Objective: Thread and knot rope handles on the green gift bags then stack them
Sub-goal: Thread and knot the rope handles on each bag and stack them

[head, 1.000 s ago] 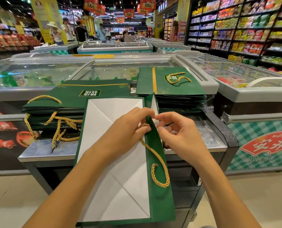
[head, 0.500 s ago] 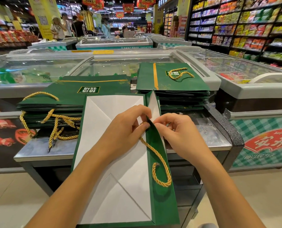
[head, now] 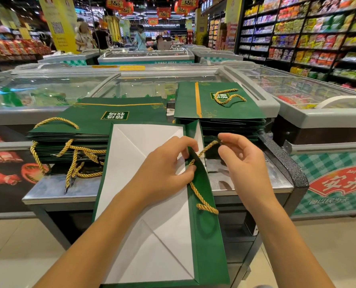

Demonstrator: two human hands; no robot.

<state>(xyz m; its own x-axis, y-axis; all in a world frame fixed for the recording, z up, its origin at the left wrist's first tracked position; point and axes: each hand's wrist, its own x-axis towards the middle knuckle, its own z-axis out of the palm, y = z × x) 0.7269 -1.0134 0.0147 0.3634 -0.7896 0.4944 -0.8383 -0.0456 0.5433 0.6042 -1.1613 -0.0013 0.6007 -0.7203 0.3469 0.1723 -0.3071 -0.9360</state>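
Head view: where does the gift bag lie?

– Flat, white inside facing up, its far end on the metal desk and its near end hanging past the desk's front edge. A green folded strip runs down its right side.

– And the left hand?

– Palm down on the white panel, forearm coming in from the lower left. Its thumb and curled fingers pinch the green strip where the gold rope passes through it.

– The right hand?

– Raised just right of the strip, palm turned toward the left hand. Thumb and forefinger pinch the rope's upper end; the other fingers curl loosely under. From there the rope slants down to the strip, then trails along the green toward a loose end nearer the person.

– The other bags?

– One stack sits beyond the left hand, rope handles spilling off its near side. A second stack sits behind the right hand, a gold handle curled on top. Glass-topped freezers stand beyond.
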